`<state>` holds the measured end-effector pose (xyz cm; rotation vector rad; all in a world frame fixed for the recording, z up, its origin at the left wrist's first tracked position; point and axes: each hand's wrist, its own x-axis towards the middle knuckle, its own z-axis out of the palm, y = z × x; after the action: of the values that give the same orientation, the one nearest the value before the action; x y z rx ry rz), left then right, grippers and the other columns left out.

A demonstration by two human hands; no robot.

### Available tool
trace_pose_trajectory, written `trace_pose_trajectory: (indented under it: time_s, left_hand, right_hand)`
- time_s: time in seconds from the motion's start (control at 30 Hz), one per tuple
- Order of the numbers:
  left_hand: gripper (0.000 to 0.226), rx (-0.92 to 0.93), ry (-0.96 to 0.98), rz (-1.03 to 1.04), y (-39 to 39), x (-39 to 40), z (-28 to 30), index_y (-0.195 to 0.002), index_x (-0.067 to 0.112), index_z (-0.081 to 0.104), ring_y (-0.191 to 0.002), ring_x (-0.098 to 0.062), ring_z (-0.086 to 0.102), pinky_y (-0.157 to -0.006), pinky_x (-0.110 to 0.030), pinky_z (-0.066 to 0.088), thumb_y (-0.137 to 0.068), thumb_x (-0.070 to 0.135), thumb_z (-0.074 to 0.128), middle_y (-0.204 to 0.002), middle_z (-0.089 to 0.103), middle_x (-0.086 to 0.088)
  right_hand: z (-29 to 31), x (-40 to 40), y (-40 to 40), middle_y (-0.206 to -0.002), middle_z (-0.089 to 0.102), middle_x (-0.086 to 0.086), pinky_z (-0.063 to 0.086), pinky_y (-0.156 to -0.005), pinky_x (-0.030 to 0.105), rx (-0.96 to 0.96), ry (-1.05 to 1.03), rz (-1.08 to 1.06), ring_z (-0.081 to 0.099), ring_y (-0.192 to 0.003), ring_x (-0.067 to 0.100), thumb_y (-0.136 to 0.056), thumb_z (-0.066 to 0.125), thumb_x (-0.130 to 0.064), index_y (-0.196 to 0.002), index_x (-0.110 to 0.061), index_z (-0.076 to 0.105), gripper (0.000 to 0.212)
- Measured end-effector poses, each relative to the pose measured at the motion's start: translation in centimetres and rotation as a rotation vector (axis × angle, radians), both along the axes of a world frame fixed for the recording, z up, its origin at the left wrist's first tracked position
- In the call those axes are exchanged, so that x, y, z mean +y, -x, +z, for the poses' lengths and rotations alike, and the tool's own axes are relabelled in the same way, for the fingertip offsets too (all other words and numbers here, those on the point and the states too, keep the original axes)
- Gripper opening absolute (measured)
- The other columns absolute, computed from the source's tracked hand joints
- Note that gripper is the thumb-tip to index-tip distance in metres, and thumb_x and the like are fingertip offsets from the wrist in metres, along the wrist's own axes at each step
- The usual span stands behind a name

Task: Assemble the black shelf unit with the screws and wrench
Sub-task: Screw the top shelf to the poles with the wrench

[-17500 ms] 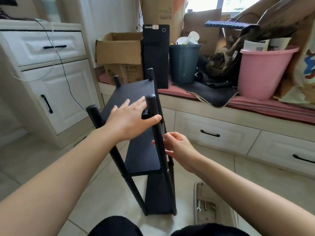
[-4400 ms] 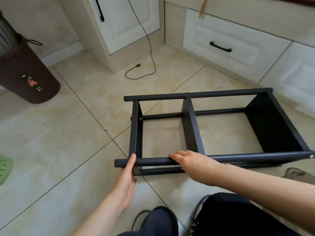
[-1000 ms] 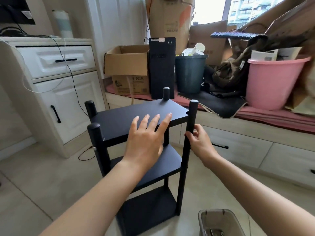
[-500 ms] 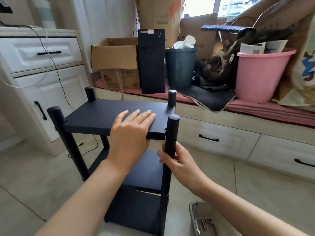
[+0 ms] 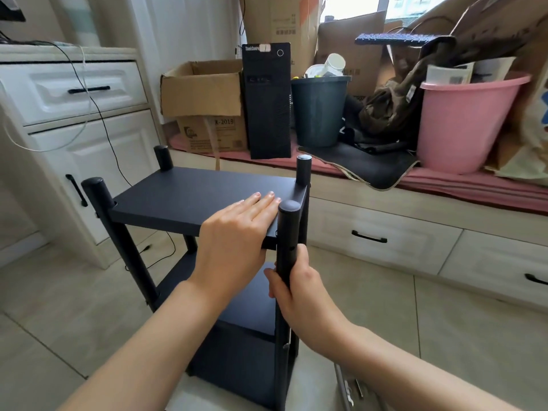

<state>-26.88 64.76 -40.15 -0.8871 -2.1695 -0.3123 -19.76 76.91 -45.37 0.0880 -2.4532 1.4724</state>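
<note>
Black shelf unit [image 5: 195, 200] upright on the tiled floor [image 5: 59, 307], long way up and down, four round posts poking above the top board. Left hand [image 5: 237, 232] flat on the top board, fingers straight and together. Right hand [image 5: 292, 284] wrapped tight around the near right post [image 5: 288, 232]. Close behind: window bench [image 5: 385, 209] crowded with a cardboard box [image 5: 204, 90], computer tower [image 5: 268, 102], dark bin [image 5: 318, 111], pink bucket [image 5: 465, 123]. White cabinet [image 5: 74, 114] on the left. Small tray [image 5: 345, 390] by the right foot. Bare floor on the left and right.
</note>
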Motion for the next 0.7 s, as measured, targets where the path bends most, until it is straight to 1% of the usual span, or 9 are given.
trace_pose_trajectory:
  time_s: [0.1,0.17,0.3,0.4,0.43,0.5,0.57,0.63,0.7]
  left_hand:
    - [0.047,0.006,-0.001,-0.014,-0.1,-0.1,0.0,-0.115,0.002,0.074,-0.11,-0.029,0.071,-0.087,-0.04,0.059,-0.07,-0.012,0.072,-0.118,0.074,-0.009]
    - [0.047,0.024,0.002,-0.013,-0.2,-0.1,0.0,-0.115,0.001,0.074,-0.109,-0.029,0.071,-0.086,-0.04,0.058,-0.071,-0.013,0.07,-0.117,0.074,-0.01]
    - [0.043,0.04,0.016,-0.01,-0.2,-0.1,0.1,-0.113,0.0,0.074,-0.108,-0.031,0.071,-0.084,-0.04,0.059,-0.072,-0.011,0.071,-0.115,0.074,-0.012]
    - [0.037,0.048,0.026,-0.011,-0.4,-0.3,0.2,-0.115,0.0,0.074,-0.109,-0.029,0.071,-0.085,-0.039,0.059,-0.079,-0.007,0.064,-0.117,0.074,-0.011]
    - [0.04,0.03,0.036,-0.01,-0.5,-0.4,0.3,-0.116,0.0,0.073,-0.11,-0.03,0.07,-0.087,-0.04,0.058,-0.077,-0.008,0.069,-0.118,0.073,-0.011]
    - [0.056,-0.054,0.085,-0.009,-0.7,-0.8,0.6,-0.122,-0.001,0.07,-0.116,-0.033,0.067,-0.094,-0.044,0.055,-0.067,-0.008,0.078,-0.124,0.07,-0.013]
    - [0.068,-0.157,0.166,-0.036,-0.9,-1.3,1.1,-0.131,0.001,0.064,-0.127,-0.034,0.06,-0.105,-0.047,0.047,-0.064,-0.001,0.074,-0.136,0.063,-0.013]
    - [0.07,-0.244,0.207,-0.046,-1.5,-1.7,1.6,-0.138,0.006,0.059,-0.139,-0.029,0.049,-0.118,-0.05,0.032,-0.069,0.016,0.061,-0.147,0.054,-0.009]
    - [0.068,-0.286,0.12,-0.061,-2.1,-2.0,1.2,-0.14,0.011,0.058,-0.145,-0.022,0.041,-0.124,-0.055,0.014,-0.075,0.03,0.051,-0.149,0.053,-0.002]
  right_hand:
    - [0.1,-0.8,0.0,-0.083,0.061,0.017,0.048,-0.068,0.046,-0.001,0.0,-0.054,0.058,-0.074,0.03,-0.1,0.052,-0.022,-0.097,-0.015,0.034,0.019]
    - [0.2,-1.3,0.0,-0.08,0.059,0.017,0.047,-0.069,0.048,-0.017,0.009,-0.086,0.056,-0.075,0.033,-0.101,0.051,-0.022,-0.099,-0.012,0.033,0.02]
    - [0.4,-1.5,0.3,-0.08,0.057,0.013,0.048,-0.072,0.049,-0.056,0.058,-0.098,0.05,-0.071,0.021,-0.101,0.051,-0.02,-0.104,-0.011,0.033,0.021]
    - [0.4,-1.1,0.2,-0.083,0.061,0.013,0.05,-0.073,0.049,-0.074,0.036,-0.066,0.057,-0.074,0.029,-0.1,0.052,-0.022,-0.104,-0.015,0.033,0.021]
    - [0.4,-0.9,0.2,-0.085,0.062,0.013,0.051,-0.073,0.048,-0.074,0.024,-0.048,0.059,-0.077,0.03,-0.1,0.052,-0.022,-0.103,-0.017,0.032,0.02]
    - [0.4,-0.4,0.1,-0.088,0.063,0.013,0.051,-0.077,0.047,-0.081,0.004,-0.002,0.061,-0.081,0.029,-0.099,0.053,-0.021,-0.101,-0.02,0.032,0.022]
    - [0.4,0.3,0.1,-0.09,0.064,0.011,0.053,-0.077,0.044,-0.082,-0.025,0.057,0.062,-0.082,0.025,-0.096,0.057,-0.016,-0.102,-0.017,0.034,0.024]
    - [0.3,0.9,0.0,-0.089,0.064,0.006,0.053,-0.075,0.041,-0.078,-0.044,0.114,0.06,-0.079,0.018,-0.093,0.061,-0.014,-0.107,-0.013,0.039,0.026]
    - [0.1,1.8,0.1,-0.091,0.063,-0.003,0.055,-0.08,0.038,-0.089,-0.062,0.165,0.061,-0.081,0.011,-0.091,0.064,-0.013,-0.115,-0.014,0.046,0.03]
